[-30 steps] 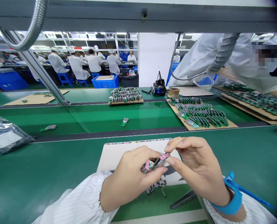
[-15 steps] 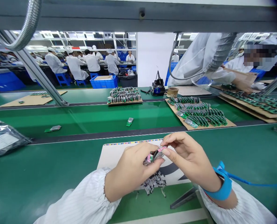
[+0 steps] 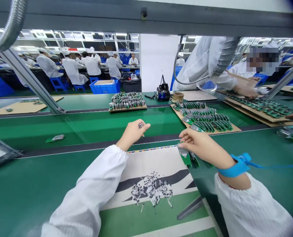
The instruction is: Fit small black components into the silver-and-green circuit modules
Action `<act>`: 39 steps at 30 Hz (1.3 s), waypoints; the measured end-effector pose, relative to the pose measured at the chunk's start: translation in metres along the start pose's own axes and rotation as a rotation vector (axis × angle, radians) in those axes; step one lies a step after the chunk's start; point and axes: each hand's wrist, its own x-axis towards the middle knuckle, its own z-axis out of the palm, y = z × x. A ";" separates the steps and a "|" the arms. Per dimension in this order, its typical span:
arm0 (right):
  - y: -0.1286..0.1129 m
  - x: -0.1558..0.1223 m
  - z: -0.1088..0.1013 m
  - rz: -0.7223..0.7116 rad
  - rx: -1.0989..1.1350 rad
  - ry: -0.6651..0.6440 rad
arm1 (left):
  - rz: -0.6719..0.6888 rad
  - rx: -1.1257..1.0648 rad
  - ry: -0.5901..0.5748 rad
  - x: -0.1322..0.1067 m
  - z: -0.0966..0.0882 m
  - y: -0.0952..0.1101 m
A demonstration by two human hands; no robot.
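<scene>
Our right hand [image 3: 199, 141] pinches a board [image 3: 185, 160] by its end; our left hand [image 3: 131, 133] curls around a small part [image 3: 141, 125]. We should lay boards gently, clear of loose pieces [image 3: 152, 189].

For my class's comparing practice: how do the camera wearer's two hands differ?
The left hand holds a small metallic part; the right hand is at a green circuit board. The left shows against the belt; the right by the card's corner. The right wears a blue wristband; the left shows none. Both are ungloved.
</scene>
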 end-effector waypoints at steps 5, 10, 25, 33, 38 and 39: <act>0.022 0.022 0.033 0.130 -0.289 -0.148 | -0.147 0.173 0.019 0.059 0.035 -0.038; 0.030 0.028 0.054 0.154 -0.476 -0.205 | -0.232 0.182 -0.003 0.075 0.062 -0.048; -0.011 0.009 0.116 -0.455 -0.111 -0.457 | -0.207 -0.728 -0.173 0.017 0.008 -0.038; -0.008 0.006 0.109 -0.399 -0.033 -0.407 | -0.291 -0.991 -0.197 -0.029 -0.009 -0.023; -0.012 0.006 0.095 -0.393 0.042 -0.357 | -0.347 -1.025 -0.243 -0.053 -0.005 -0.016; -0.013 0.006 0.092 -0.403 0.055 -0.350 | -0.356 -1.029 -0.253 -0.058 -0.004 -0.014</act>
